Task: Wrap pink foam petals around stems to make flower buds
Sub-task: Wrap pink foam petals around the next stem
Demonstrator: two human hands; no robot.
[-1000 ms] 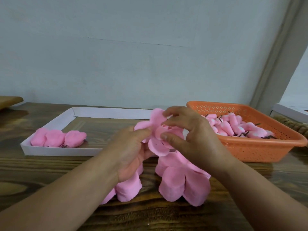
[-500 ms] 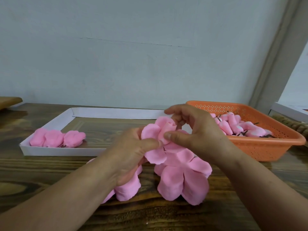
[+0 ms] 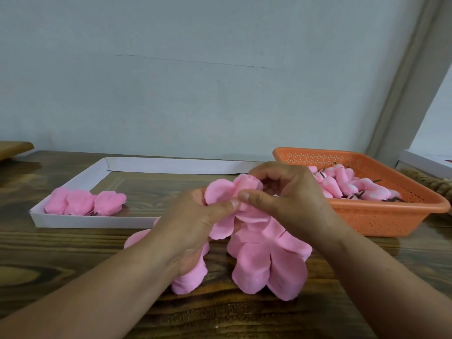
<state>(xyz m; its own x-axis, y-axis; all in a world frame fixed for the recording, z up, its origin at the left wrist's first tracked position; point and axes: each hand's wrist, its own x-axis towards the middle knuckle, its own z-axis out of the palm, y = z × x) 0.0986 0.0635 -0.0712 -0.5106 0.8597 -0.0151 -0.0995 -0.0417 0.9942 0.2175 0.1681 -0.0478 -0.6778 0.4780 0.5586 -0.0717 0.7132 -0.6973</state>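
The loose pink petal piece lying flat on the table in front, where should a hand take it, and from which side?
Probably by the near rounded lobes of the petal piece, coming from above at the near table edge. It lies flat and fanned toward the person, its far end tucked under the right hand, so those thin edges are free to pinch and lift.

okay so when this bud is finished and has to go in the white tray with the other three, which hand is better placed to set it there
Probably the left hand. The white tray with its three finished buds lies on that side, while the right hand sits nearer the orange basket. Both hands pinch the bud now.
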